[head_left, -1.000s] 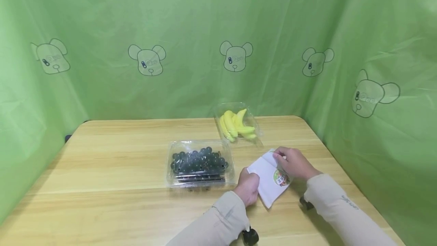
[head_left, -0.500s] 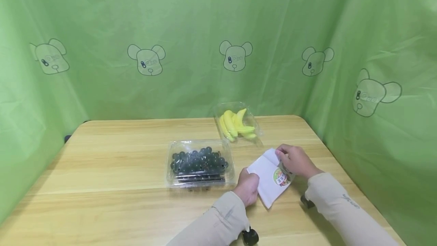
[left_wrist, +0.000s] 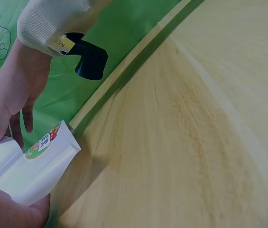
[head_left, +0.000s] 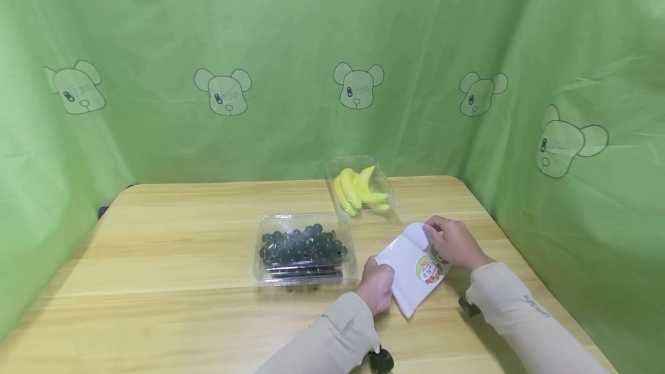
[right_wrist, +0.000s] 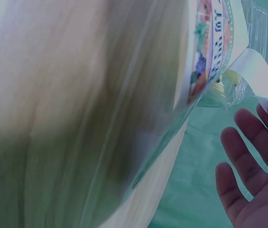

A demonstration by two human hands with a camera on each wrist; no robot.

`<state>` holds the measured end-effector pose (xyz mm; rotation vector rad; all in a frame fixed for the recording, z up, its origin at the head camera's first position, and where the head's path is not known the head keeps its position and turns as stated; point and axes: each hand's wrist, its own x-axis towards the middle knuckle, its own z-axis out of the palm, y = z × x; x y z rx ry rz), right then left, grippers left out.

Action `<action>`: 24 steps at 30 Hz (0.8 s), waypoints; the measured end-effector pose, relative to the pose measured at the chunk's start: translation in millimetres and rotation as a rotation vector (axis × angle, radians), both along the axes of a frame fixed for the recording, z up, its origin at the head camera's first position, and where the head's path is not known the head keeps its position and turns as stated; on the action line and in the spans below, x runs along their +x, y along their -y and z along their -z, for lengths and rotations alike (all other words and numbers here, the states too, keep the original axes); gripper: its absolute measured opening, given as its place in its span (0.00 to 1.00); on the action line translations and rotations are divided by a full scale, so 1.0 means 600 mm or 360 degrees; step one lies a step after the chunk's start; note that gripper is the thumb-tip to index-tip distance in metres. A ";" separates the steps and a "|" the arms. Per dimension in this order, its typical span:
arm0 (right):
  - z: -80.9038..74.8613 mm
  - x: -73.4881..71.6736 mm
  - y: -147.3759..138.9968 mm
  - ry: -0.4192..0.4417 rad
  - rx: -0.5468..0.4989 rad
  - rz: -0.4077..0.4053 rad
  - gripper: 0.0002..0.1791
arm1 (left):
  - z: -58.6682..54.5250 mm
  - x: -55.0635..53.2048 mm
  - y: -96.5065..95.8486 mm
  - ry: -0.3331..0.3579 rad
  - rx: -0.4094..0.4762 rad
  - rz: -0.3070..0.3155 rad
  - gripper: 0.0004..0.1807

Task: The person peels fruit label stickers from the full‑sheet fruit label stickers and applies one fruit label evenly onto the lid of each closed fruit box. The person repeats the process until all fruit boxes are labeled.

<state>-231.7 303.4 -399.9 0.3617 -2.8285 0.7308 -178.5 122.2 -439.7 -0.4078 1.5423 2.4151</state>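
In the head view my left hand grips the lower left side of a white sticker sheet, which bears a round fruit label. My right hand pinches the sheet's upper corner between thumb and finger. From the left wrist, that pinched end shows as a curled white flap, lifted off the rest. The other fingers of the right hand spread apart in the right wrist view. Left of the hands stands a clear plastic box with dark grapes inside.
Behind, near the table's far edge, a clear plastic container holds yellow bananas. The wooden table is enclosed by green curtains. Black wrist devices hang beneath both sleeves.
My right hand has moved slightly right and up, and the flap at the sheet's upper corner has curled up more. The left hand, grapes and bananas stay where they were.
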 end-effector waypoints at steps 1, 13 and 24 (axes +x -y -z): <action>0.000 -0.001 -0.001 0.0004 -0.0001 0.0012 0.10 | 0.000 0.000 0.000 0.0000 -0.0001 -0.0002 0.24; -0.005 0.002 -0.005 -0.0043 -0.0025 0.0046 0.12 | 0.008 0.000 -0.002 -0.0013 0.0033 -0.0025 0.24; -0.007 0.003 -0.008 -0.0111 -0.0032 0.0087 0.14 | 0.011 -0.003 -0.003 -0.0026 0.0058 -0.0006 0.22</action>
